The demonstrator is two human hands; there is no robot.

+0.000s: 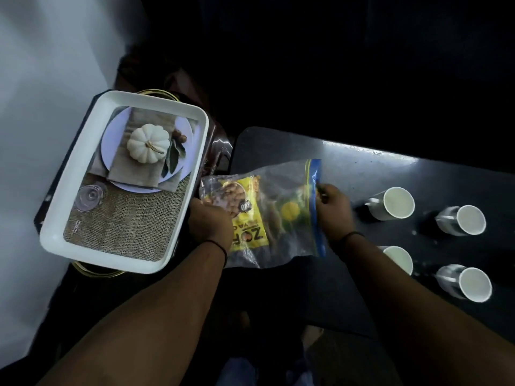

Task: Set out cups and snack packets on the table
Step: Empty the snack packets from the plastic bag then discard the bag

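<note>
A clear zip bag [287, 188] with a blue seal strip lies on the dark table [362, 168]. Inside it are a yellow snack packet [246, 218] and a green packet with a yellow circle [291, 211]. My left hand [210, 222] grips the bag's closed end over the yellow packet. My right hand [333, 210] pinches the blue seal edge. Several white cups stand to the right: one at the back [397, 203], one further right [471, 220], one partly behind my right forearm [398, 257], one at the front right [475, 284].
A white tray [69, 188] with a printed pumpkin-and-burlap picture sits on a dark stand at the left, close to my left hand. A pale floor lies beyond it on the left. The far side of the scene is dark.
</note>
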